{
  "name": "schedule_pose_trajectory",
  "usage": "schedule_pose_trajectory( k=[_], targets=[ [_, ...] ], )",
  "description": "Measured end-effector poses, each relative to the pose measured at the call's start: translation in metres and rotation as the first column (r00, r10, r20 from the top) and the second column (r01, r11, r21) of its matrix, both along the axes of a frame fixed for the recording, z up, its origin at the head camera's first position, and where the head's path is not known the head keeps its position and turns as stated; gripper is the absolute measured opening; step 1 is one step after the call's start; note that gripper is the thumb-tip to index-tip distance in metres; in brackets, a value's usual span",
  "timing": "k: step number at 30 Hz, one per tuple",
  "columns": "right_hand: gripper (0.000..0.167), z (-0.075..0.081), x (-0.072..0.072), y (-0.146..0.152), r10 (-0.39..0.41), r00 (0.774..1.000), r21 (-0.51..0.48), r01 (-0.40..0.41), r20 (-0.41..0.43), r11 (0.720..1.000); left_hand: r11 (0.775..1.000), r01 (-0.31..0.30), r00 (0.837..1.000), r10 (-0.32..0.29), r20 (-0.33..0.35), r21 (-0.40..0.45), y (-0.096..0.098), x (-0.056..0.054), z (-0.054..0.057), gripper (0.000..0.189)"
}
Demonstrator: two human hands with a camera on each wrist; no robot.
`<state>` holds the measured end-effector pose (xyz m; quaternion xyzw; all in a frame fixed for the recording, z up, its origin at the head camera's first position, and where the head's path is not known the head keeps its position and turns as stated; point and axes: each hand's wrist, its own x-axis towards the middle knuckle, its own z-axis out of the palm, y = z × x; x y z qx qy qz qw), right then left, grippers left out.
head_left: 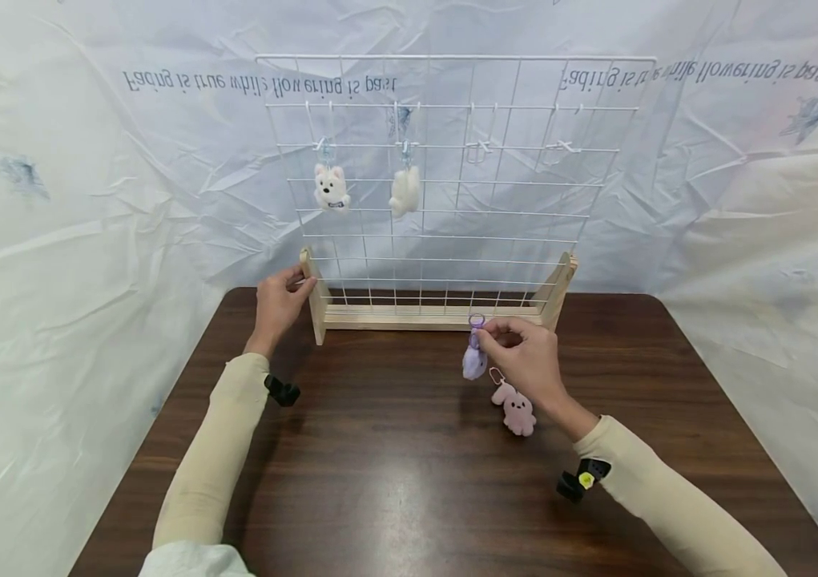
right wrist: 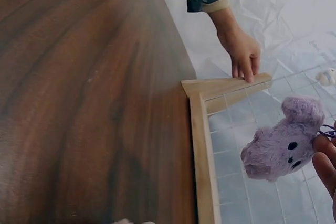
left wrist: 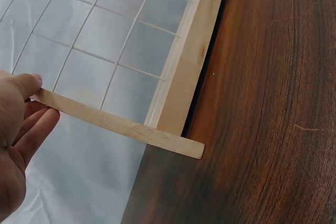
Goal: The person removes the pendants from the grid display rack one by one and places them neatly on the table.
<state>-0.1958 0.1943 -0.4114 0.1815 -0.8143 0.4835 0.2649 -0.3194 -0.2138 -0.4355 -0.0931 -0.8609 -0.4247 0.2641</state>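
Note:
My right hand (head_left: 524,357) pinches a purple plush keychain (right wrist: 286,140) by its ring, and the plush hangs below the fingertips in front of the rack. Its dark eyes and nose show in the right wrist view. On the table beneath lies a pink plush keychain (head_left: 518,413) with a loop clip. My left hand (head_left: 281,303) grips the wooden side post (left wrist: 115,123) of the stand between thumb and fingers. That stand holds up a white wire grid rack (head_left: 445,212). A white plush dog keychain (head_left: 332,187) and a second white plush keychain (head_left: 404,191), turned away, hang from hooks on it.
Two more white hooks, the nearer one (head_left: 479,149) and one further right (head_left: 562,147), stick out of the grid. The dark wooden table (head_left: 394,481) carries the stand near its back edge. White printed fabric (head_left: 91,264) hangs behind and at both sides.

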Motion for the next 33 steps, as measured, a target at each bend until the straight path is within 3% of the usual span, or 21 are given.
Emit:
schedule_pose_trajectory(
  k=[6,11,27,33],
  targets=[
    [0.005,-0.011,0.006,0.001,0.034,0.999,-0.014,-0.034,0.026,0.999,1.000,0.000,1.000,0.000,0.003,0.000,0.000,0.001,0.000,0.037],
    [0.005,-0.020,0.012,0.001,0.026,0.999,0.017,-0.026,0.023,1.000,1.000,-0.002,1.000,0.002,0.006,0.003,0.000,0.001,0.000,0.038],
    [0.008,-0.047,0.032,0.001,-0.020,0.993,0.029,0.017,0.120,0.999,1.000,0.002,1.000,-0.002,-0.002,0.004,0.001,0.002,0.001,0.035],
    [0.007,-0.054,0.042,-0.002,0.016,0.990,0.017,-0.019,0.143,1.000,1.000,-0.001,1.000,0.001,0.003,0.002,0.001,0.002,0.001,0.036]
  ],
)
